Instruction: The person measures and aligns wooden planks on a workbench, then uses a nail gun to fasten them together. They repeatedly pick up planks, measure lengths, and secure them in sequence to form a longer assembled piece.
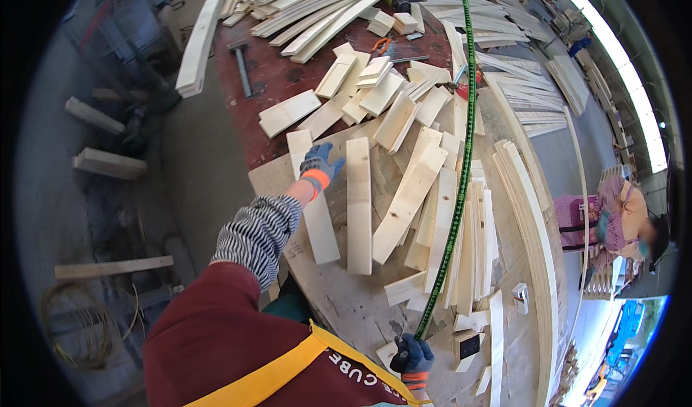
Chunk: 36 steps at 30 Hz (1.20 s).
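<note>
My left hand (321, 165), in a blue glove with an orange cuff, rests on the far end of a pale wooden slat (317, 220) lying on the workbench (346, 306). A second slat (359, 205) lies just to its right. My right hand (414, 356), also gloved, grips the near end of a long green measuring tape (461, 155), which runs taut across the scattered slats toward the bench's far end. More short boards (404, 191) lie fanned under the tape.
Stacks of long curved slats (317, 7) sit at the far end, and a hammer (240, 65) lies on the red bench top. Another curved stack (530, 220) lines the right edge. A person (620, 223) stands at right. Timber offcuts (108, 163) lie on the floor.
</note>
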Tool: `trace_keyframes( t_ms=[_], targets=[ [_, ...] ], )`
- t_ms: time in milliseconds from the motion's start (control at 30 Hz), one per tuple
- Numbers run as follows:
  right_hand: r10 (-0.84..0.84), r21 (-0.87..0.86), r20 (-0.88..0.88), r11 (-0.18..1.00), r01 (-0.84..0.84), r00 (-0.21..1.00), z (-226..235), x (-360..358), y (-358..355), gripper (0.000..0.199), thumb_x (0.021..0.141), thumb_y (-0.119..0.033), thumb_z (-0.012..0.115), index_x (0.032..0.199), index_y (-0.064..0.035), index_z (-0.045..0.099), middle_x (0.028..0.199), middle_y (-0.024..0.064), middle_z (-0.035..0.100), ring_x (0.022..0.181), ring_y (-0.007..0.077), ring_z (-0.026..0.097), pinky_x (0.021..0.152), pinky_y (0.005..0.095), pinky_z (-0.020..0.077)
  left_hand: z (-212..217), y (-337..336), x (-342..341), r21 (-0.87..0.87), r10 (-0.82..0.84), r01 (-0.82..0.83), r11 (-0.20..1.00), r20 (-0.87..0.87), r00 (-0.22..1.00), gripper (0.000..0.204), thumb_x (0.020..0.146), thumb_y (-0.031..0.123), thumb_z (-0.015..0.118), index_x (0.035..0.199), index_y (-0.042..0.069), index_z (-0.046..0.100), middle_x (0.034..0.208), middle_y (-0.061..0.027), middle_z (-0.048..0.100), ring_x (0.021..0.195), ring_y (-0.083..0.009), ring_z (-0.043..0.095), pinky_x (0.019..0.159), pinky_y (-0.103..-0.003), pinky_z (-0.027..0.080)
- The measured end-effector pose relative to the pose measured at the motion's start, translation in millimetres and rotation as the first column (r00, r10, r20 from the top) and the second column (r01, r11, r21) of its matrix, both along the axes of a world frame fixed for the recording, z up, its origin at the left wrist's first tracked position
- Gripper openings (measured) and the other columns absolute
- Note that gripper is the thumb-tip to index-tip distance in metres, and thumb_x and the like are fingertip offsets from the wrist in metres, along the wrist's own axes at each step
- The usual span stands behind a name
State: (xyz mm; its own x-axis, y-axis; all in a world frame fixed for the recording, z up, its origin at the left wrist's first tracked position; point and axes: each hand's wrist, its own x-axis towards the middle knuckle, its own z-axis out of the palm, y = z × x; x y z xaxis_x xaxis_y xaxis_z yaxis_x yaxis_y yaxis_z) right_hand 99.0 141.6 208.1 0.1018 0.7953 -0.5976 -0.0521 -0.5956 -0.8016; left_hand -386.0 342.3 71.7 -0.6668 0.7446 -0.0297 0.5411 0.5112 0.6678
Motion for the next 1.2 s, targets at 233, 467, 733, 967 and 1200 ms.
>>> trace_keyframes(
  t_ms=[233,467,733,967,1200],
  targets=[
    [0.021,-0.063,0.116,0.998,-0.014,0.993,15,-54,25,0.02,0.086,-0.009,0.062,0.097,0.005,0.071,0.079,0.0099,0.07,0.067,0.0134,0.063,0.064,0.0244,0.0492,19,151,-10,-0.004,-0.448,0.485,0.874,-0.393,0.803,0.052,0.084,0.035,0.064,0.13,0.014,0.052,0.131,-0.0091,0.054,0.119,-0.0308,0.051,0.096,-0.05,0.044],
    [-0.052,-0.137,0.2,0.987,0.08,0.978,14,-87,42,0.022,0.086,-0.015,0.061,0.092,0.0036,0.071,0.07,0.0051,0.064,0.057,0.0092,0.055,0.052,0.022,0.043,42,246,46,-0.242,-0.361,0.292,0.925,-0.328,0.873,0.057,0.083,0.047,0.062,0.119,0.004,0.056,0.115,-0.0118,0.059,0.109,-0.03,0.055,0.087,-0.044,0.046],
    [-0.162,-0.065,0.097,0.984,0.169,0.982,9,-88,66,0.019,0.084,-0.01,0.063,0.092,0.0058,0.07,0.074,0.0082,0.067,0.059,0.0117,0.057,0.055,0.0224,0.0438,6,239,83,0.068,-0.571,0.605,0.793,-0.262,0.778,0.045,0.088,0.032,0.058,0.131,0.019,0.052,0.128,-0.0082,0.055,0.116,-0.0308,0.052,0.095,-0.047,0.044],
    [-0.21,-0.154,0.107,0.962,0.224,0.972,0,-72,56,0.019,0.086,-0.009,0.063,0.097,0.0047,0.071,0.08,0.0088,0.069,0.068,0.0133,0.06,0.063,0.0253,0.0475,32,309,-9,-0.423,-0.474,0.263,0.867,-0.539,0.696,0.075,0.079,0.051,0.063,0.139,0.013,0.042,0.137,-0.0082,0.045,0.131,-0.0288,0.038,0.109,-0.05,0.026],
    [-0.171,-0.108,0.144,0.976,0.187,0.975,-2,-72,58,0.02,0.086,-0.01,0.062,0.094,0.0057,0.071,0.076,0.0085,0.067,0.065,0.013,0.059,0.061,0.0255,0.0464,59,312,1,-0.347,-0.452,0.312,0.885,-0.475,0.755,0.078,0.075,0.055,0.067,0.138,0.014,0.044,0.142,-0.011,0.042,0.133,-0.0316,0.036,0.111,-0.05,0.024]
  ],
)
